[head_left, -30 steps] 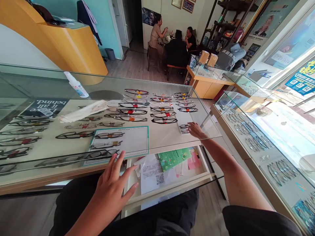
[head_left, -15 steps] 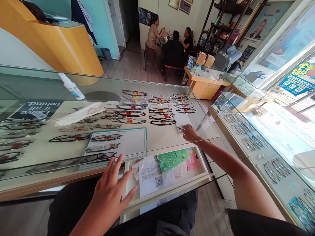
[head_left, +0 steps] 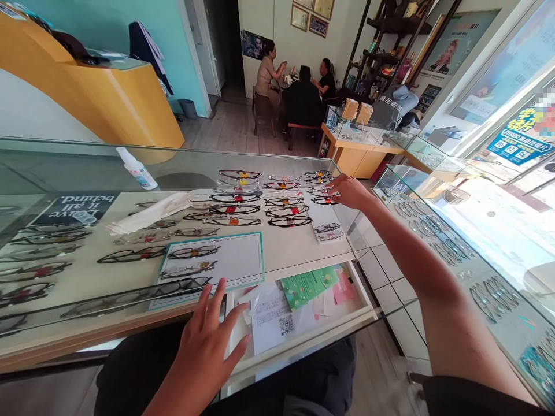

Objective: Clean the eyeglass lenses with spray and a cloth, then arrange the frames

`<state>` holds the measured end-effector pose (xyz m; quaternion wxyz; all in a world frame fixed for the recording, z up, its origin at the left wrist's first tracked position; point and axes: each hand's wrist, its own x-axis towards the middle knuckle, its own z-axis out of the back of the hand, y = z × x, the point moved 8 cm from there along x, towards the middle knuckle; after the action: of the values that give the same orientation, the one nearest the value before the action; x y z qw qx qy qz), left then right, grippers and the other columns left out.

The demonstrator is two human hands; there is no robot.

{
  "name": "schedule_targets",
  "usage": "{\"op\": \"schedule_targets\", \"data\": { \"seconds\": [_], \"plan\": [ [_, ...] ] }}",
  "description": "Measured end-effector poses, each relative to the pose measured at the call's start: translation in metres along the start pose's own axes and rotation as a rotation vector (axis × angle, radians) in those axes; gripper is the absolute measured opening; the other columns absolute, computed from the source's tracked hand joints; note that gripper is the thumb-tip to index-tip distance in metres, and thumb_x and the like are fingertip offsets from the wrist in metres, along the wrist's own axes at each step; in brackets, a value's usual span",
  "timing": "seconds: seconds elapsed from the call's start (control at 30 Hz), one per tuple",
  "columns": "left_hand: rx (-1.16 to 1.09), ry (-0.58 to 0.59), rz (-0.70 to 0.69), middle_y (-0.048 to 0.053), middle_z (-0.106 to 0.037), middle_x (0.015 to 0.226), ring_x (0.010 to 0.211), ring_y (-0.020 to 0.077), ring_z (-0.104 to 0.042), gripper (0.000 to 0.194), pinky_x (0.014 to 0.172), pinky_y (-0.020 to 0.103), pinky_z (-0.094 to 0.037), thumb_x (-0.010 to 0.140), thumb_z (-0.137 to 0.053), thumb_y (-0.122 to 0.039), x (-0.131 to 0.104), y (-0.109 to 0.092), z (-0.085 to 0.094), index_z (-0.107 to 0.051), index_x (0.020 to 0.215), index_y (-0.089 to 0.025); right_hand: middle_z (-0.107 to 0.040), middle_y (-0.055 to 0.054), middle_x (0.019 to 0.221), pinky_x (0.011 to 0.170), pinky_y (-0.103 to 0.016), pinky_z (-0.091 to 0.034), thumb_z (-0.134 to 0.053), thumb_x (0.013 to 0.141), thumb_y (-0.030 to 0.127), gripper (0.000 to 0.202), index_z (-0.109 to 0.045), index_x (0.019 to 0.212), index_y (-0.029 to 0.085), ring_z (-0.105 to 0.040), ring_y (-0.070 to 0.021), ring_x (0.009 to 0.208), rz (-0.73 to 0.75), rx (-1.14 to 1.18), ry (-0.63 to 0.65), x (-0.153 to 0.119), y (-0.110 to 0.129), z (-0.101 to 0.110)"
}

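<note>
My left hand [head_left: 212, 338] is open, fingers spread, beside the counter's front edge and the left end of an open drawer [head_left: 368, 315]. My right hand [head_left: 352, 192] reaches out to the right column of eyeglasses [head_left: 323, 200]. Its fingers are bent downward and slightly apart, with the tips at the frames; nothing shows in its grip. Whether the fingertips touch the glasses is unclear. Nearer me lies a small white card [head_left: 328, 232] with eyeglasses pictured or lying on it. More eyeglasses with coloured tags [head_left: 289, 221] lie in columns to the left.
A spray bottle [head_left: 136, 169] and a whitish cloth [head_left: 151, 212] are on the left. A green-bordered sheet [head_left: 243, 254] lies under several glasses. Papers and a green leaflet [head_left: 309, 287] fill the drawer. Another display case [head_left: 459, 248] stands right. People [head_left: 303, 101] sit at the back.
My right hand has moved away from me, from the small white card to the glasses beyond it, uncovering the card. My left hand keeps its spread pose. The view has shifted slightly.
</note>
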<state>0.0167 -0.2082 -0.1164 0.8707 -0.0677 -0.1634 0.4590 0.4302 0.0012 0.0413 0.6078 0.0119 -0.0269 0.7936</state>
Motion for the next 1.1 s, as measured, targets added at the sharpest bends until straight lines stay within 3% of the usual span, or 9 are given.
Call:
{"op": "schedule_targets", "data": {
  "seconds": [0.07, 0.2, 0.37, 0.53, 0.73, 0.93, 1.1],
  "plan": [
    [-0.007, -0.004, 0.013, 0.013, -0.008, 0.192, 0.174, 0.0512, -0.016, 0.037, 0.121, 0.071, -0.051, 0.106, -0.063, -0.032, 0.001, -0.001, 0.001, -0.076, 0.140, -0.029, -0.081, -0.007, 0.144, 0.118, -0.047, -0.051, -0.079, 0.095, 0.019, 0.016, -0.090, 0.107, 0.022, -0.066, -0.0330, 0.141, -0.007, -0.007, 0.044, 0.018, -0.019, -0.017],
    [-0.019, 0.007, 0.009, 0.012, -0.008, 0.192, 0.175, 0.0487, -0.014, 0.038, 0.121, 0.069, -0.052, 0.106, -0.064, -0.034, 0.002, -0.003, 0.001, -0.074, 0.143, -0.031, -0.083, -0.007, 0.140, 0.112, -0.045, -0.053, -0.078, 0.090, 0.015, 0.017, -0.090, 0.100, 0.021, -0.070, -0.0344, 0.134, -0.035, -0.017, 0.096, 0.036, -0.034, -0.046],
    [-0.032, 0.001, 0.019, 0.008, -0.007, 0.192, 0.175, 0.0486, -0.015, 0.038, 0.122, 0.068, -0.052, 0.106, -0.064, -0.036, 0.002, 0.000, 0.000, -0.075, 0.142, -0.032, -0.084, -0.006, 0.134, 0.105, -0.037, -0.053, -0.078, 0.089, 0.023, 0.017, -0.089, 0.103, 0.022, -0.072, -0.0297, 0.125, -0.060, 0.012, 0.131, 0.039, -0.048, -0.058],
    [-0.041, 0.013, 0.023, 0.007, -0.004, 0.193, 0.175, 0.0498, -0.014, 0.038, 0.121, 0.069, -0.052, 0.108, -0.061, -0.037, 0.002, 0.002, -0.003, -0.074, 0.143, -0.033, -0.085, -0.006, 0.120, 0.092, -0.033, -0.053, -0.082, 0.089, 0.034, 0.018, -0.089, 0.102, 0.024, -0.074, -0.0271, 0.109, -0.083, 0.047, 0.175, 0.023, -0.055, -0.065],
    [-0.050, 0.013, 0.004, 0.012, -0.007, 0.192, 0.174, 0.0535, -0.015, 0.039, 0.116, 0.073, -0.055, 0.108, -0.061, -0.039, 0.003, 0.000, -0.003, -0.075, 0.143, -0.031, -0.084, -0.010, 0.120, 0.104, -0.040, -0.050, -0.083, 0.090, 0.038, 0.019, -0.089, 0.101, 0.023, -0.068, -0.0344, 0.125, -0.091, 0.047, 0.160, -0.008, -0.053, -0.063],
    [-0.057, 0.002, 0.002, 0.012, -0.005, 0.192, 0.174, 0.0519, -0.014, 0.039, 0.118, 0.074, -0.053, 0.106, -0.065, -0.036, 0.004, -0.004, -0.003, -0.073, 0.144, -0.031, -0.082, -0.012, 0.127, 0.105, -0.044, -0.050, -0.077, 0.097, 0.041, 0.026, -0.088, 0.112, 0.022, -0.070, -0.0334, 0.121, -0.085, 0.077, 0.126, -0.041, -0.051, -0.053],
    [-0.070, 0.003, -0.004, 0.013, -0.004, 0.192, 0.174, 0.0542, -0.013, 0.037, 0.118, 0.076, -0.052, 0.106, -0.064, -0.035, 0.003, -0.003, -0.003, -0.075, 0.141, -0.030, -0.082, -0.010, 0.124, 0.104, -0.043, -0.050, -0.080, 0.095, 0.038, 0.021, -0.088, 0.107, 0.023, -0.072, -0.0322, 0.118, -0.109, 0.089, 0.155, -0.050, -0.047, -0.057]
  ]
}}
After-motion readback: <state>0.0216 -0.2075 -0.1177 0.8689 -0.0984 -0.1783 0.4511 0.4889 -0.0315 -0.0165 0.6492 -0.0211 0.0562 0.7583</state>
